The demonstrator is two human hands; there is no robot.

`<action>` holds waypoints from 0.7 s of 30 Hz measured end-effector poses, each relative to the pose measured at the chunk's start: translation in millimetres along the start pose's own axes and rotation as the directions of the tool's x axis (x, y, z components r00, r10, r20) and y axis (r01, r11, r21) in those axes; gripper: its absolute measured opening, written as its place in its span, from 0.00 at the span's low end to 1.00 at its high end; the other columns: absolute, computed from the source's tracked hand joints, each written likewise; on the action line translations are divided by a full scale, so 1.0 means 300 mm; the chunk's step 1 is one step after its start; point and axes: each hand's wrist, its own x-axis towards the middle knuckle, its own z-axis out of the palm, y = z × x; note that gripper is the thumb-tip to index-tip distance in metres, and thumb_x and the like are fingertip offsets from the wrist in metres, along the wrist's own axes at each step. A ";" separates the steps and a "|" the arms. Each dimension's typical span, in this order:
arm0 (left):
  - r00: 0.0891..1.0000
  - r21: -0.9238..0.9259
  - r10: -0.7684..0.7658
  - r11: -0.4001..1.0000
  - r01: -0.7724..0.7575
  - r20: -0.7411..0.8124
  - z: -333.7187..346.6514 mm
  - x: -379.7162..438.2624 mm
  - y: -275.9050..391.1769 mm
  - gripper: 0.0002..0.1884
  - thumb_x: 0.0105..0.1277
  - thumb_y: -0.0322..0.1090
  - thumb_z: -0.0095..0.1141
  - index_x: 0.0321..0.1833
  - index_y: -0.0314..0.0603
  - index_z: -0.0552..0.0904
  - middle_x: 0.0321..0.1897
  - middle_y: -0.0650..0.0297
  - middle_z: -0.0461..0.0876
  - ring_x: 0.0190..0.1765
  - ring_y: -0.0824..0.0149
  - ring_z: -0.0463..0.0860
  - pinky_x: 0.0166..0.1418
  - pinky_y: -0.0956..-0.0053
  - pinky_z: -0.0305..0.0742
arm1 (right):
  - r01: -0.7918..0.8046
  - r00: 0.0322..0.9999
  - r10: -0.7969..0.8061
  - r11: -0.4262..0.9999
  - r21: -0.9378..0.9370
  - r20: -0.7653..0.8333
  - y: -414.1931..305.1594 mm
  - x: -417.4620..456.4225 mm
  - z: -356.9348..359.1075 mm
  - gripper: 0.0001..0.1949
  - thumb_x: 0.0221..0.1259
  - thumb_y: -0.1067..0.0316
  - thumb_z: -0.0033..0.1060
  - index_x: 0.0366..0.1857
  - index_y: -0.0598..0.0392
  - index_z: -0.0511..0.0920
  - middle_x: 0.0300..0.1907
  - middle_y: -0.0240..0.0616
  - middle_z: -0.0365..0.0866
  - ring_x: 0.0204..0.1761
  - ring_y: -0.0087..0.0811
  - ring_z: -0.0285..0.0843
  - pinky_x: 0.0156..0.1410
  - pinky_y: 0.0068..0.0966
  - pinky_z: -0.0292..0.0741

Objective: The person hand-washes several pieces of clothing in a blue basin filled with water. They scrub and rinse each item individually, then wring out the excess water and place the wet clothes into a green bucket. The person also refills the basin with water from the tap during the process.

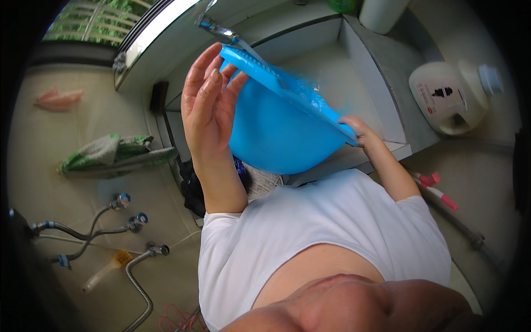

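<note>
A blue plastic basin is tilted steeply on its side above a tiled sink, its open side turned towards the sink and its rounded outside towards me. My left hand, wet and with the palm facing me, has its fingertips at the basin's upper left rim; its thumb stands apart from the rim. At the lower right end of the rim, my right hand grips the edge, slightly blurred. Water shows along the inner side of the basin. Behind its upper rim is a chrome faucet, partly hidden.
A large jug and a white container stand right of the sink. On the left wall are a green-and-grey cloth, a brush and valves with hoses. Dark cloth lies beneath my left forearm.
</note>
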 end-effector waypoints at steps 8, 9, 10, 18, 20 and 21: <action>0.982 0.155 -0.124 0.983 0.102 0.143 0.262 0.143 -0.084 0.21 0.65 0.29 0.49 0.60 0.29 0.66 0.46 0.55 0.75 0.50 0.67 0.77 0.54 0.68 0.74 | -0.254 0.873 0.385 0.882 -0.396 0.298 0.003 -0.030 0.036 0.20 0.56 0.65 0.51 0.08 0.40 0.57 0.10 0.23 0.55 0.12 0.16 0.50 0.17 0.14 0.47; 0.981 0.181 -0.134 0.978 0.107 0.140 0.282 0.147 -0.090 0.21 0.65 0.29 0.49 0.60 0.29 0.66 0.46 0.55 0.75 0.50 0.67 0.77 0.54 0.68 0.74 | -0.266 0.861 0.402 0.878 -0.398 0.310 0.000 -0.032 0.031 0.19 0.56 0.65 0.51 0.09 0.40 0.57 0.11 0.23 0.55 0.12 0.16 0.50 0.17 0.14 0.47; 0.978 0.177 -0.148 0.977 0.121 0.145 0.293 0.151 -0.096 0.21 0.65 0.29 0.48 0.60 0.29 0.66 0.47 0.55 0.75 0.51 0.67 0.77 0.54 0.69 0.74 | -0.279 0.849 0.419 0.873 -0.401 0.323 -0.002 -0.031 0.025 0.19 0.55 0.66 0.51 0.09 0.40 0.57 0.11 0.23 0.55 0.13 0.16 0.50 0.17 0.15 0.47; 0.990 0.147 -0.110 0.984 0.096 0.092 0.276 0.115 -0.093 0.22 0.66 0.29 0.47 0.61 0.28 0.64 0.55 0.50 0.70 0.57 0.59 0.72 0.53 0.69 0.74 | -0.211 0.906 0.344 0.873 -0.439 0.249 0.004 -0.003 -0.045 0.11 0.54 0.65 0.51 0.16 0.47 0.66 0.17 0.28 0.64 0.18 0.21 0.59 0.22 0.19 0.60; 0.996 0.171 -0.064 0.984 0.053 0.055 0.236 0.084 -0.065 0.22 0.66 0.29 0.47 0.61 0.28 0.64 0.57 0.48 0.69 0.58 0.59 0.72 0.53 0.68 0.74 | -0.152 0.970 0.215 0.903 -0.402 0.116 0.002 -0.026 -0.022 0.07 0.53 0.64 0.52 0.21 0.52 0.71 0.21 0.32 0.68 0.19 0.24 0.64 0.24 0.21 0.65; 0.998 0.182 -0.041 0.983 0.033 0.042 0.210 0.068 -0.050 0.22 0.66 0.30 0.47 0.61 0.28 0.64 0.58 0.48 0.68 0.58 0.58 0.71 0.53 0.68 0.74 | -0.095 0.988 0.128 0.942 -0.321 0.083 -0.005 -0.041 -0.016 0.08 0.53 0.63 0.52 0.24 0.54 0.72 0.23 0.33 0.70 0.21 0.25 0.67 0.24 0.23 0.67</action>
